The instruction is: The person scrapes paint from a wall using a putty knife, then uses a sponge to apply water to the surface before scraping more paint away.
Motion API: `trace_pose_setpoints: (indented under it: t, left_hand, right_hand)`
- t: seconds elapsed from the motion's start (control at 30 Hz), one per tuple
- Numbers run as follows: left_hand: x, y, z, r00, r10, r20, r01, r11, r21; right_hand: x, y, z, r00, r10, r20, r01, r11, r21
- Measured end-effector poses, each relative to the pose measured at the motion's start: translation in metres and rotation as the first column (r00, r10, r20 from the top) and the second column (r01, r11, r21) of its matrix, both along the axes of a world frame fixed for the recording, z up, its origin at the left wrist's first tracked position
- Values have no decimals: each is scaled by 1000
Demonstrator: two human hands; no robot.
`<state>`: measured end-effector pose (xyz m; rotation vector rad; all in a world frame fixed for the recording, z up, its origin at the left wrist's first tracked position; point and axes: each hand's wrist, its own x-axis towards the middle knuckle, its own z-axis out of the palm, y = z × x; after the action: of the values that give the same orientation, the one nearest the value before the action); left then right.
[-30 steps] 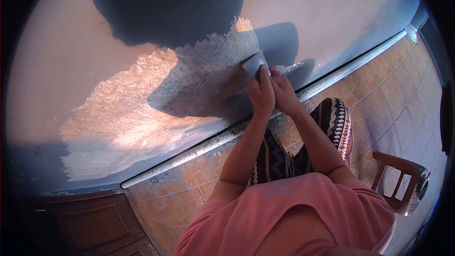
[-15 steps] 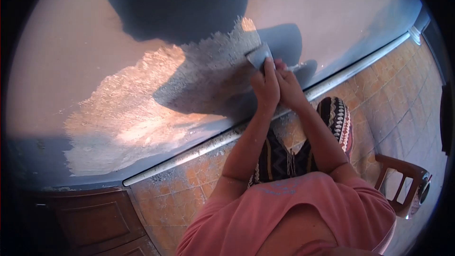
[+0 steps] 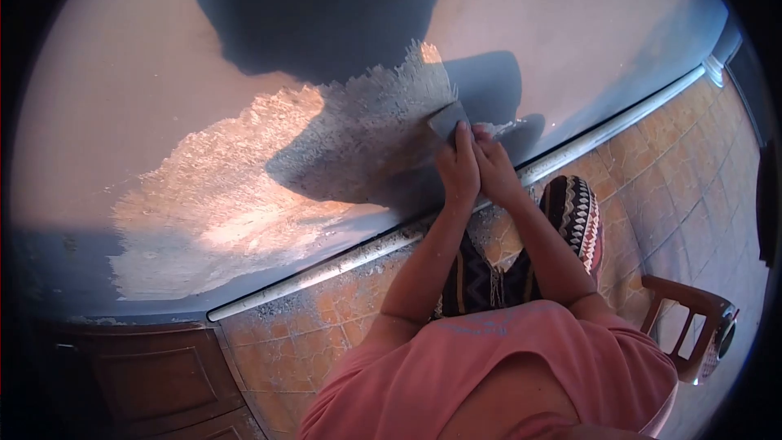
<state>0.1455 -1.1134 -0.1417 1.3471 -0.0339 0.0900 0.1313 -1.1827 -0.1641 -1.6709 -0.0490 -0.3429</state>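
A flat-bladed metal scraper is pressed against the painted wall, at the right edge of a large rough patch where the paint is gone. My left hand and my right hand are clasped together on the scraper's handle, just below the blade. The handle itself is hidden inside the hands. My patterned trouser knee sits below them, and my pink shirt fills the bottom of the view.
A pale skirting strip runs along the wall's base, with dust and flakes on the orange tiled floor. A wooden chair stands at the right. Dark wooden panelling is at the lower left.
Both hands rose a little with the scraper and then came back down; the blade stays at the patch's right edge.
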Motion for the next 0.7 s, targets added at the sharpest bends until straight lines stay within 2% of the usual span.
trace_pose_setpoints:
  t: [0.03, 0.1, 0.13, 0.2, 0.27, 0.37, 0.43, 0.53, 0.57, 0.63, 0.7]
  left_hand:
    - [6, 1, 2, 1000, -6, 22, 6, 1000, 15]
    - [5, 3, 7, 1000, -21, 23, 20, 998, 51]
    - [0, 3, 8, 999, -32, 0, 32, 999, 16]
    - [5, 0, 15, 998, -67, 4, 67, 996, -63]
    - [0, 2, -7, 999, -34, 10, 34, 999, -27]
    - [4, 2, 7, 999, -16, 31, 16, 1000, -4]
    - [0, 3, 16, 999, -30, 20, 30, 999, -14]
    - [4, -2, 18, 998, -52, 27, 54, 996, -71]
    - [1, -1, 4, 999, -43, 4, 43, 996, -82]
    - [2, 0, 9, 999, -32, 4, 32, 996, -78]
    - [5, 3, 19, 999, -26, 36, 27, 999, -44]
  right_hand:
    - [-1, 1, 2, 993, 51, -108, -40, 994, 102]
    - [4, -6, 22, 997, 55, -55, -51, 996, 73]
    - [-1, -7, 26, 997, 62, -44, -59, 997, 56]
    - [-3, -11, 22, 992, 95, -87, -91, 995, 48]
    - [-2, -10, 8, 989, 99, -108, -92, 994, 63]
    - [3, -3, -3, 989, 91, -115, -78, 991, 112]
    - [-2, -8, 34, 983, 122, -136, -104, 986, 134]
    - [3, -12, 15, 995, 93, -28, -91, 994, 62]
    - [4, -8, 6, 998, 59, 3, -59, 996, 64]
    - [1, 4, 0, 998, -9, 61, 4, 997, 82]
    - [7, -5, 21, 997, 76, -33, -73, 995, 74]
